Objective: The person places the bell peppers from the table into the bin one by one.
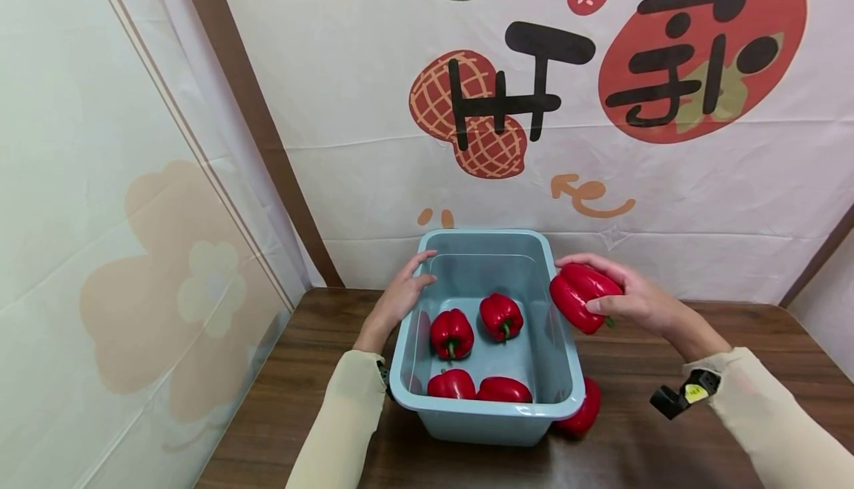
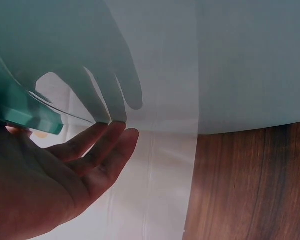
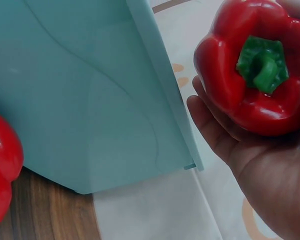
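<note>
A blue-grey plastic bin (image 1: pixel 482 430) stands on the table with several red bell peppers inside, among them one bell pepper (image 1: pixel 452 333) at the left and another bell pepper (image 1: pixel 501 316) beside it. My right hand (image 1: pixel 627 296) grips a red bell pepper (image 1: pixel 580 298) just outside the bin's right rim; its green stem (image 3: pixel 264 67) faces the right wrist camera. At the bin's left rim rests my left hand (image 1: pixel 400 293), thumb and a finger over the edge. In the left wrist view, the fingers (image 2: pixel 112 150) touch the outer wall (image 2: pixel 160 60).
One more red bell pepper (image 1: pixel 582 409) lies on the wooden table (image 1: pixel 667 370), against the bin's right side and partly hidden by it. Behind the table hangs a white printed cloth (image 1: pixel 360 178); a second pale cloth (image 1: pixel 133 215) hangs along the left.
</note>
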Motion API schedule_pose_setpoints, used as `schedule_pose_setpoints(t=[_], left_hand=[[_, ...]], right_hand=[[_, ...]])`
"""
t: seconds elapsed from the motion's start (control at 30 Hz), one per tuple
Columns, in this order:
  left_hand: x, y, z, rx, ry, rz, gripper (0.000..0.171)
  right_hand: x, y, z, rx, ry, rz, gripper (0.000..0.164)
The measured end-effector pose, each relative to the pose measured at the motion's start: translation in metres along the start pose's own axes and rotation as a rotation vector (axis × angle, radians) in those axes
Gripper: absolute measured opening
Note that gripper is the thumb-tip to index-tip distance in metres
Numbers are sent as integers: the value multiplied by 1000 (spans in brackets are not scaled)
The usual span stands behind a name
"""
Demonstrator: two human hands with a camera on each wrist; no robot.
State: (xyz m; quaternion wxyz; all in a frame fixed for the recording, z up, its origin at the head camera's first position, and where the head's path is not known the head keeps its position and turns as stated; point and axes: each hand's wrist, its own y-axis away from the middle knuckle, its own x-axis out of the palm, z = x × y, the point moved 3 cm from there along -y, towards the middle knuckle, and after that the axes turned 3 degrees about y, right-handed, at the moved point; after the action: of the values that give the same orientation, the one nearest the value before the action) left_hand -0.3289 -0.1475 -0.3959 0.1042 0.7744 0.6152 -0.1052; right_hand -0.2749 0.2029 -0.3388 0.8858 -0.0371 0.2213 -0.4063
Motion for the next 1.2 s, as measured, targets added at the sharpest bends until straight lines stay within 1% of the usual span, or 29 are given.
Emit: schedule_pose_setpoints(t=[0.13,0.27,0.3,0.37,0.4,0.53,0.6,0.77,1.1,1.2], left_hand=[[-1,-1,0,-6,4,8,52],[-1,0,0,-21,8,26,53],[-1,0,-2,-27,6,32,53],[-1,7,-12,-34,-1,43,54],[-1,7,-12,-37,-5,47,54],[-1,5,-10,-25,-5,37,53],[0,-1,0,-17,-2,21,52],[0,-1,0,-10,2,-2,51],[-1,-1,1,-18,4,17,51],[0,0,0,-18,2,10,51]], right_hand=[[0,-3,3,7,27,-9,69],[0,-6,5,-10,39,-2,70],[0,-6,5,-12,43,-1,70],[1,-7,6,-13,51,0,70],[1,-8,7,-14,53,0,70],[3,-10,7,-1,70,-8,70],[4,-12,7,2,79,-10,70],[8,-18,5,4,81,-1,70],[18,-31,1,18,58,14,71],[22,-34,1,31,52,12,71]])
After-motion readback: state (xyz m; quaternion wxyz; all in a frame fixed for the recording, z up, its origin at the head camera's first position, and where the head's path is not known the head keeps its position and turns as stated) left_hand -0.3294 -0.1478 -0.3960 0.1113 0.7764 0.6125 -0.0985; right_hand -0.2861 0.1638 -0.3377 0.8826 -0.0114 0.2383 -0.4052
